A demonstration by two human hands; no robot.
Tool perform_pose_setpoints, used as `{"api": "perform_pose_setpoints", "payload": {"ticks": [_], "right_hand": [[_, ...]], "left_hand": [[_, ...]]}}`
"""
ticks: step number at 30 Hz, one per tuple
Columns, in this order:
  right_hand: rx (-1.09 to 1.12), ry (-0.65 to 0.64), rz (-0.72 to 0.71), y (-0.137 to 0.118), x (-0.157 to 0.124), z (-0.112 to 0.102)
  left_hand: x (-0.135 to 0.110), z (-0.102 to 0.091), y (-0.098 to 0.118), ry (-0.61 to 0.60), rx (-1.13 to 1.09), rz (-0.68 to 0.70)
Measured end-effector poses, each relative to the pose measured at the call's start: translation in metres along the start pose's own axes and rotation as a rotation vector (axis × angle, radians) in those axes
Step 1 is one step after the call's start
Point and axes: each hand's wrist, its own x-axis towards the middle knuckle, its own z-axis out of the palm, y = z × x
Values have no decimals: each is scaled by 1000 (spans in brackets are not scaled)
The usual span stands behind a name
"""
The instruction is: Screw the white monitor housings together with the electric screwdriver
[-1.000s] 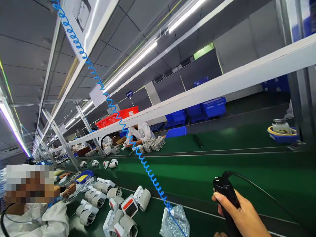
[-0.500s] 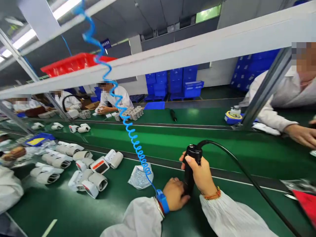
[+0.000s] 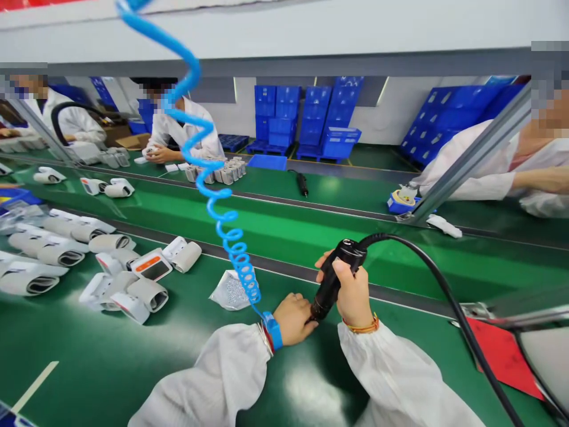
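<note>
My right hand point(image 3: 353, 296) is wrapped round a black electric screwdriver point(image 3: 331, 279), its cable curving off to the right. The tool leans, top to the right, its lower end by the fingers of my left hand point(image 3: 293, 318). That left hand is low over the bench, fingers curled together; whatever they hold at the driver's tip is hidden. A blue wrist strap point(image 3: 272, 331) with a coiled blue cord point(image 3: 235, 243) is on my left wrist. Just left of that hand lies an open clear bag of small silvery parts point(image 3: 233, 290).
White monitors with grey cuffs point(image 3: 151, 267) crowd the green bench point(image 3: 178, 362) on the left. A green conveyor point(image 3: 267, 228) runs beyond. A red sheet point(image 3: 502, 356) lies at right. Co-workers in white sit across; a white shelf beam point(image 3: 284, 35) crosses above.
My view has levelled and tipped downward. The screwdriver has gone from nearly upright to leaning, its top to the right. Both hands keep their closed positions around its tip and body.
</note>
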Motion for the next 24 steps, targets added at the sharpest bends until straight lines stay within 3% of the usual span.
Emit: {"api": "perform_pose_setpoints", "payload": {"ticks": [24], "right_hand": [[33, 24, -21, -2, 2, -1]], "left_hand": [[2, -5, 1, -48, 64, 32]]}}
